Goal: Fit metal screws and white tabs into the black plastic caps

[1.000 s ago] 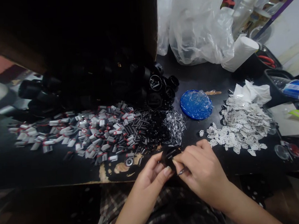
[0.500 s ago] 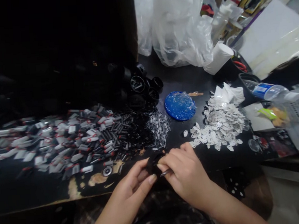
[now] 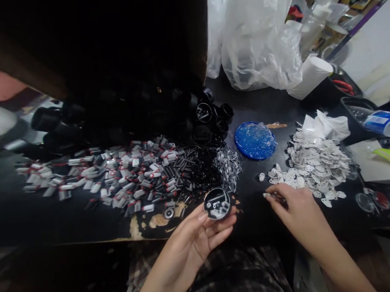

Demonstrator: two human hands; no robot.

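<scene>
In my left hand (image 3: 198, 237), a round black housing (image 3: 217, 212) is gripped by the rim between thumb and fingers. Its open side faces up and shows small white and metal parts inside. My right hand (image 3: 297, 205) hovers at the near edge of a pile of small white plates (image 3: 319, 164), thumb and fingers pinched together. Something dark shows between those fingers, too small to name. Beyond the housing lie small grey pins (image 3: 229, 166) in a heap, with dark springs (image 3: 191, 162) left of them. A blue lid (image 3: 255, 140) with crumpled clear film on it rests between the heaps.
Grey cylinders with red ends (image 3: 123, 173) spread over the left of the black table. More black housings (image 3: 218, 120) are stacked behind. Plastic bags (image 3: 257, 39), a paper cup (image 3: 310, 76) and a bottle (image 3: 385, 121) stand at the back and right.
My hands have parted. The left has turned the housing so its open side shows; the right has moved right, towards the white plates. The view has shifted left.
</scene>
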